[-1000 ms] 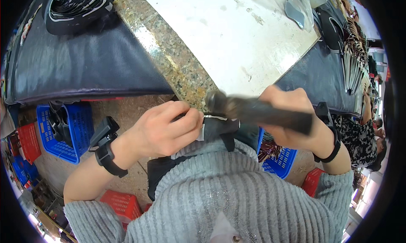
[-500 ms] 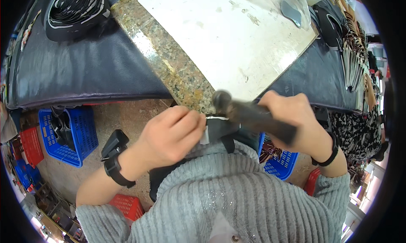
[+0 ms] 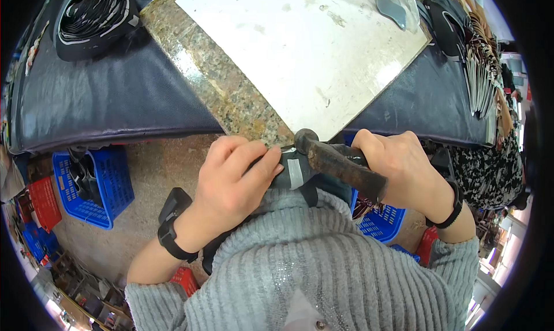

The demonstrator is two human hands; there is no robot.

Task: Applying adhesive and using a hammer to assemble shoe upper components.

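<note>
My right hand is closed round the handle of a dark, worn hammer. The rounded end of the hammer's head rests on or just over the near corner of the stone slab. Beneath that end, a black piece of material with a pale grey strip hangs from the slab's edge toward my lap. My left hand pinches the left side of this piece at the edge, close beside the hammer head. Its fingertips partly cover the material.
A white sheet covers much of the speckled stone slab, which lies on a dark padded table. A black coiled roll stands far left. Blue baskets and red baskets sit below. Stacked pieces lie right.
The hammer's head has turned and its rounded end is now sharp, no longer blurred. My left hand and the black material have shifted a little right, exposing more of the grey strip.
</note>
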